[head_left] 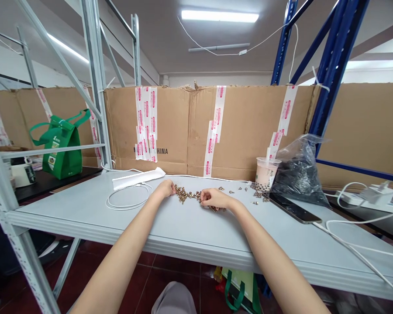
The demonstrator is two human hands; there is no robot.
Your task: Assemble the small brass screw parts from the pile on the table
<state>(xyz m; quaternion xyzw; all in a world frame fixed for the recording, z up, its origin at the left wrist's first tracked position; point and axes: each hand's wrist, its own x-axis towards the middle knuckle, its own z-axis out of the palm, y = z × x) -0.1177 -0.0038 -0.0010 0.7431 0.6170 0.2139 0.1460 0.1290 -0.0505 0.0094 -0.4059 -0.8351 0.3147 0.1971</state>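
Small brass-coloured metal pieces, screw-like in shape, form a pile point(182, 194) in the middle of the grey shelf top point(183, 231). At the pile's left edge is my left hand point(166, 188), its fingers bent together; what they pinch, if anything, is too small to name. My right hand point(214, 198) is over the right part of the heap, thumb and fingers closed in a pinch with their tips at the pieces. Some pieces lie partly hidden under that hand. Further right, more loose metal pieces point(255, 202) are scattered near a drink cup.
At the back right stand the drink cup point(267, 174) and a clear bag of dark contents point(301, 179). A phone point(294, 207) with a white cable lies before them. On the left are a coiled white cable point(127, 205) and a white strip point(139, 178). Cardboard point(170, 131) walls the back.
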